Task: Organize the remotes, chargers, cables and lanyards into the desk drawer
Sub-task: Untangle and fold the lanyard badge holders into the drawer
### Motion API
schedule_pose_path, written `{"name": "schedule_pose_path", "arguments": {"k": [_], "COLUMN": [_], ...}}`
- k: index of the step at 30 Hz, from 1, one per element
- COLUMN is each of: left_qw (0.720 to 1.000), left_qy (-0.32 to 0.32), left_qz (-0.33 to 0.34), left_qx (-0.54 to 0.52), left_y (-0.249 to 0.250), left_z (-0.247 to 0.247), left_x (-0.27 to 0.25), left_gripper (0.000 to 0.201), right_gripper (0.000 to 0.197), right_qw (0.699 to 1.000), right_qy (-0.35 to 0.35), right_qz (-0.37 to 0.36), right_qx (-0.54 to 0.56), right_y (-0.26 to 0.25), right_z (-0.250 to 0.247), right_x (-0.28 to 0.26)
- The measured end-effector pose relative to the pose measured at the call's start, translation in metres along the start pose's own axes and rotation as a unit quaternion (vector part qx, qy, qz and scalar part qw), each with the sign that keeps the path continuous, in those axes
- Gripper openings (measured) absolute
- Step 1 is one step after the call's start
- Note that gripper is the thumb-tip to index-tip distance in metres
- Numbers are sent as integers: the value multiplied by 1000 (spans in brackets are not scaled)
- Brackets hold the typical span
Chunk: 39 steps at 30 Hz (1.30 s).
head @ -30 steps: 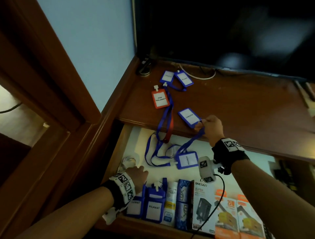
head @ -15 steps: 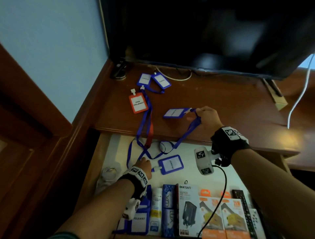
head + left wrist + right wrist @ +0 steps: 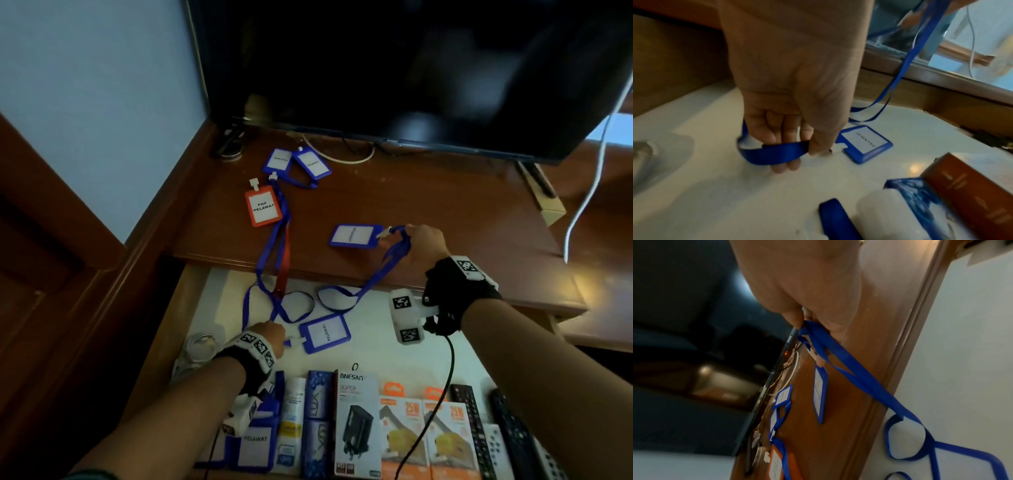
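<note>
Your right hand (image 3: 423, 245) is over the desk top (image 3: 428, 212) and pinches the blue strap (image 3: 851, 376) of a lanyard between thumb and fingers, close to its clip. The blue badge holder (image 3: 356, 235) of this lanyard lies on the desk just left of the hand, with its long axis left to right and the clip end pointing right, toward your fingers. From the hand the strap runs near and left, over the desk edge, down into the open drawer (image 3: 178, 308).

Your left hand (image 3: 270, 337) is in the drawer, with fingers curled around a blue strap loop (image 3: 777, 154). The second blue badge holder (image 3: 324, 333) lies flat on the white drawer floor just right of this hand, with its clip end pointing left toward it.
</note>
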<state>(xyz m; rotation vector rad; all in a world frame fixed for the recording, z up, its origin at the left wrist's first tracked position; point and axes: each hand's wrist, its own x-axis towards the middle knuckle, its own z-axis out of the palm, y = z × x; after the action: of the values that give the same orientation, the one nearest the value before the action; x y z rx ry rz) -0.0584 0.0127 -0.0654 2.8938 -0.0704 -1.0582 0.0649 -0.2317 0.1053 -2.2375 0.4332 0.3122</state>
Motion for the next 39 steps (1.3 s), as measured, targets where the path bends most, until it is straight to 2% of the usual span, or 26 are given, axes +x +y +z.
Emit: {"name": "schedule_pose_path", "arguments": {"k": [1, 4, 6, 7, 10, 12, 13, 15, 17, 19, 21, 23, 26, 29, 31, 33, 36, 39], "left_qw": [1000, 998, 993, 989, 963, 942, 933, 920, 912, 899, 886, 868, 832, 791, 772, 767, 764, 754], "left_qy": [9, 58, 107, 131, 225, 269, 283, 301, 324, 337, 344, 386, 445, 487, 501, 500, 500, 503], "left_qz": [-4, 6, 23, 28, 58, 85, 102, 139, 180, 230, 270, 280, 288, 303, 302, 306, 329, 344], "left_qx": [1, -23, -52, -69, -133, -180, -198, -210, -178, -160, -153, -137, -161, -213, -248, -261, -242, -244], "left_y": [1, 3, 4, 5, 6, 7, 7, 7, 7, 7, 6, 4, 3, 9, 15, 20, 28, 36], "left_z": [-7, -35, -58, -71, -111, -138, -153, -182, -215, -246, -272, -292, -311, -320, -321, -319, -316, -319], "left_x": [-5, -21, -35, -44, -71, -92, -101, -119, -136, -155, -172, -184, -196, -204, -207, -209, -212, -220], "left_gripper": [29, 32, 28, 25, 11, 15, 17, 16, 12, 10, 8, 13, 9, 5, 5, 6, 4, 4], "right_gripper": [35, 18, 19, 23, 32, 30, 26, 23, 32, 41, 47, 41, 17, 11, 12, 7, 22, 26], "right_qw": [1000, 1000, 998, 998, 991, 969, 959, 944, 931, 915, 904, 897, 904, 911, 913, 917, 919, 924], "right_qy": [-14, -10, 0, 19, 29, 31, 3, -77, -156, -221, -259, -278, -231, -161, -146, -139, -128, -101], "right_qz": [5, 17, -10, -23, -46, -49, -61, -127, -203, -248, -267, -286, -349, -380, -380, -373, -371, -365], "right_qx": [-27, -15, -64, -56, 120, 241, 277, 294, 261, 230, 210, 191, 88, -8, -34, -16, 31, 52], "right_y": [0, -3, -8, -8, -15, -27, -39, -63, -88, -106, -116, -123, -133, -142, -142, -139, -136, -136], "right_z": [-4, -12, -14, -13, 1, 9, 9, 11, 8, -1, -17, -37, -62, -81, -88, -89, -81, -69], "right_x": [-3, -8, -13, -16, -24, -31, -43, -66, -89, -107, -121, -133, -146, -157, -164, -171, -180, -182]}}
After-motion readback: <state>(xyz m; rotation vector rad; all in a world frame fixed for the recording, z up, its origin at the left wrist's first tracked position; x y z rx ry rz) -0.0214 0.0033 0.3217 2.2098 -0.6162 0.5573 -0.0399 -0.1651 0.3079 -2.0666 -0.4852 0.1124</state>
